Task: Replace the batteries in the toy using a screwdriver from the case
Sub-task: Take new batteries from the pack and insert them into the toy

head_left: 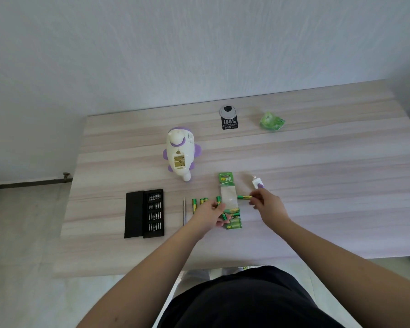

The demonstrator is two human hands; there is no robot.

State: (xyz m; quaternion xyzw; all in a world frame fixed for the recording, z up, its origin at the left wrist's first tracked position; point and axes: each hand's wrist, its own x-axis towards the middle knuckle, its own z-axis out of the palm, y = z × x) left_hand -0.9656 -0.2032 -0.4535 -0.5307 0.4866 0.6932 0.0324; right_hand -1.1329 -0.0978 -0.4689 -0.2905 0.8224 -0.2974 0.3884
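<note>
The right hand [266,201] is pinching a slim green battery [244,197] by its end beside the blister pack [228,194]; the left hand [208,215] is pinching another. Batteries look light, rigid, smooth, likely rolling; the opened toy [180,154] is lying behind.

R hand [265,201] w/ green battery [244,197], L hand [208,213] maybe on battery pack [230,197].

Soft, even daylight, bright enough with no hard glare; faint diffuse shadows under the forearms on the worktop [317,162], slight overall softness, small print unreadable, wide-angle bending and darkening toward the 3 and 9 o'clock edges.
</note>
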